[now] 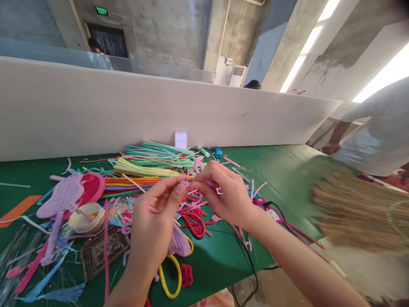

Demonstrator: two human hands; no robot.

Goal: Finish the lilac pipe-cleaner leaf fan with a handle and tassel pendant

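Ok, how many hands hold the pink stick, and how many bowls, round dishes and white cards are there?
Hands holding the pink stick: 2, left hand and right hand
Pink round dish: 1
Cream bowl: 1
White card: 1
Total: 5

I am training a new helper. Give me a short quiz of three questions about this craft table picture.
1. True or false: the left hand and the right hand both pinch the lilac strip.
2. The table has a cover that is: A red, B green, C white.
3. Fill in: the yellow loop lies nearest the ____ hand.
Key: 1 true; 2 B; 3 left.
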